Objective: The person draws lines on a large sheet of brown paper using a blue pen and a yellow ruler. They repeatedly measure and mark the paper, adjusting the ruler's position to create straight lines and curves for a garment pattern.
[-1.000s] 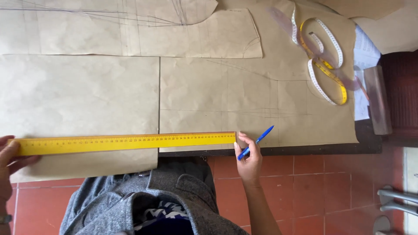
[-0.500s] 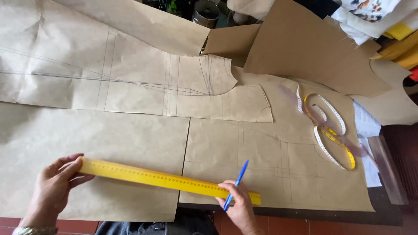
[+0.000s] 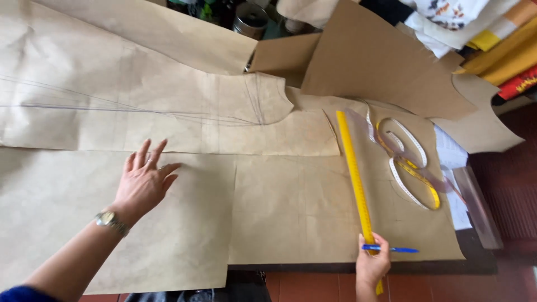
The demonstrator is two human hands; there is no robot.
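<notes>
Left hand (image 3: 144, 184) flat on brown pattern paper (image 3: 279, 207), right hand (image 3: 372, 263) gripping yellow ruler (image 3: 353, 173), blue pen (image 3: 390, 249)

matt brown pattern paper (image 3: 279, 207), faintly creased, covers the surface. the long yellow ruler (image 3: 354, 173) looks smooth, slightly glossy plastic, as does the blue pen (image 3: 391, 249). the wristwatch (image 3: 109, 220) is shiny metal.

Near end of yellow ruler (image 3: 355, 179) hidden behind right hand (image 3: 372, 267); the tip pokes out below it. Blue pen (image 3: 391, 249): butt end covered by the fingers. Brown pattern paper (image 3: 168, 223) cut off at left and top edges. Bench (image 3: 425, 267) almost fully covered, only a dark front strip shows. Metal can (image 3: 250, 18) at top partly cropped, contents unreadable. Fabric pile (image 3: 492, 39) cropped top right.
</notes>
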